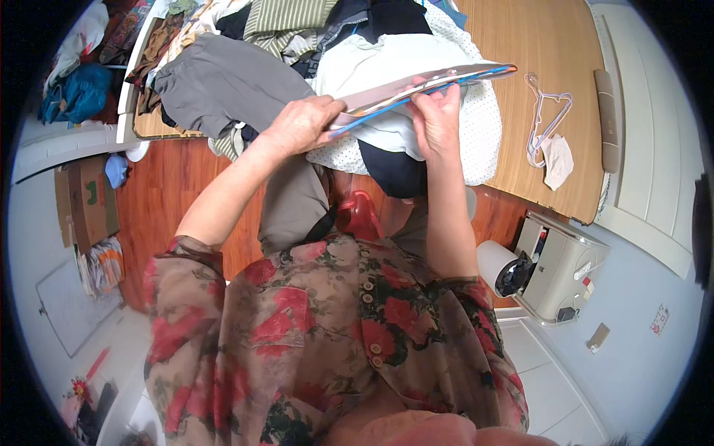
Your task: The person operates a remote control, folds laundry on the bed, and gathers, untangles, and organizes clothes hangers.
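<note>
A thin, flat bundle (385,99) with grey, white, blue and orange edges slants up to the right before me. It is seen almost edge-on, and I cannot tell exactly what it is. My left hand (307,122) grips its lower left end, while my right hand (438,114) pinches its near edge right of the middle, some fingertips hidden behind it. Beneath and beyond it lie a pale white garment (368,61) and a dotted white cloth (484,145). Grey trousers (240,78) stretch out left of my hands. A black cloth (393,170) hangs under the right wrist.
Striped green cloth (284,17) and other clothes cover the far part of a bed with a slatted mat (524,33). White clothes hangers (540,120) and a beige cloth piece (558,161) lie at right. A red plastic stool (360,214) stands below; a cabinet (549,273) stands right.
</note>
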A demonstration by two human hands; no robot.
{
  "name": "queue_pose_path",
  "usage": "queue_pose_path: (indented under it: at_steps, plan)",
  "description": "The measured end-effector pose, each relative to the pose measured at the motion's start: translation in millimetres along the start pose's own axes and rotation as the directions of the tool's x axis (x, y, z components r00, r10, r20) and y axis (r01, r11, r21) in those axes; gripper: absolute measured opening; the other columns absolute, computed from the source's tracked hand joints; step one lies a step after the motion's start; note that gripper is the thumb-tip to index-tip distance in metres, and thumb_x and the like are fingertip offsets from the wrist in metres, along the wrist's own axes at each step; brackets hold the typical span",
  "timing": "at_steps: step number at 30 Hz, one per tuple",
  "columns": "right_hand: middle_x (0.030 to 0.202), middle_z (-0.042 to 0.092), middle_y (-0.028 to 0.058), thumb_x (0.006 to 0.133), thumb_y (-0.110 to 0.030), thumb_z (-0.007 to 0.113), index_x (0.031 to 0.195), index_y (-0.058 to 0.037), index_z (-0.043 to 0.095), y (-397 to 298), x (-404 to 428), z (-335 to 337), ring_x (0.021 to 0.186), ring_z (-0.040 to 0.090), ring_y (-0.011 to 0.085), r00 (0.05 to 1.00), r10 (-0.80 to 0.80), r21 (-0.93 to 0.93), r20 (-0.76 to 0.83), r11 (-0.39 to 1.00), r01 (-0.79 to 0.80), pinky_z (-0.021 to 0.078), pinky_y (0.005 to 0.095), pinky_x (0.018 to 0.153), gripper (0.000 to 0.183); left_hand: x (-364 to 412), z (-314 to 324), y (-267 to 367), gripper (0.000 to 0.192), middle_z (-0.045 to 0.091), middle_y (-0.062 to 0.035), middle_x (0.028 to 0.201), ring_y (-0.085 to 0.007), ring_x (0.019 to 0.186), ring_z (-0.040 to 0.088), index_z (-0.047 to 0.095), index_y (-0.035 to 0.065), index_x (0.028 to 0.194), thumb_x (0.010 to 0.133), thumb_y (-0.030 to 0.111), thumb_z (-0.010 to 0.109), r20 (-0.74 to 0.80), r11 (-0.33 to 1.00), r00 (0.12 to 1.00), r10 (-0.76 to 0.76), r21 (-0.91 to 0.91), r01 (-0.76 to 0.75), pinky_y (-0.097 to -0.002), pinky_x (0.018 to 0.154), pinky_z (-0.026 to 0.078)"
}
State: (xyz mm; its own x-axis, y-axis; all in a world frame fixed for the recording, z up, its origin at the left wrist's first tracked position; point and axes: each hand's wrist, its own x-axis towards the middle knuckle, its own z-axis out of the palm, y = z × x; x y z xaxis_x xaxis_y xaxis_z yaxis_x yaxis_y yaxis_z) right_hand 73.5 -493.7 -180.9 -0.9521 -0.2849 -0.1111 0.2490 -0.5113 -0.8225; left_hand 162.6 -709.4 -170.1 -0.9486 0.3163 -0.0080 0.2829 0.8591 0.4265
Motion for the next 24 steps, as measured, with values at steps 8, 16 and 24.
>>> queue_pose_path:
  at_steps: [8, 16, 24]
  plan:
    - [0.117, 0.041, 0.0154, 0.071, 0.006, 0.071, 0.137, -0.0056, 0.013, -15.8, -11.6, 15.0, 0.105, 0.048, 0.0201, 0.999, -0.036, -0.141, 0.006, 0.989, 0.037, 0.0465, 0.0308, 0.091, 0.088, -16.0, 1.5, -2.0, 0.041, 0.056, -0.0090, 0.091, -0.0287, 0.088, 0.059, 0.051, 0.0081, 0.108, 0.072, 0.011, 0.071, -0.006, 0.991, 0.991, 0.134, 0.024, -0.134, -0.0398, 0.075, 0.051]
    - [0.110, 0.051, 0.0147, 0.079, -0.003, 0.068, 0.112, 0.0028, 0.040, -6.6, 20.2, -14.7, 0.101, 0.052, 0.0184, 0.948, -0.135, -0.161, -0.287, 0.983, 0.091, 0.0424, 0.0306, 0.090, 0.044, -23.3, 15.0, 24.1, 0.009, 0.052, -0.0037, 0.082, -0.0188, 0.078, 0.057, 0.052, 0.0092, 0.083, 0.074, 0.011, 0.054, -0.114, 0.896, 0.926, 0.359, 0.321, -0.308, -0.0297, 0.066, 0.052]
    - [0.099, 0.044, 0.0160, 0.087, -0.021, 0.061, 0.117, -0.0010, 0.034, -60.7, 5.2, -15.3, 0.078, 0.049, 0.0222, 0.900, 0.039, 0.101, -0.435, 0.995, 0.006, 0.0490, 0.0468, 0.065, 0.044, -15.6, -12.6, 24.9, 0.014, 0.047, -0.0041, 0.081, -0.0187, 0.075, 0.055, 0.052, 0.0083, 0.086, 0.073, 0.012, 0.054, -0.210, 0.846, 0.841, 0.499, 0.331, -0.419, -0.0303, 0.065, 0.051]
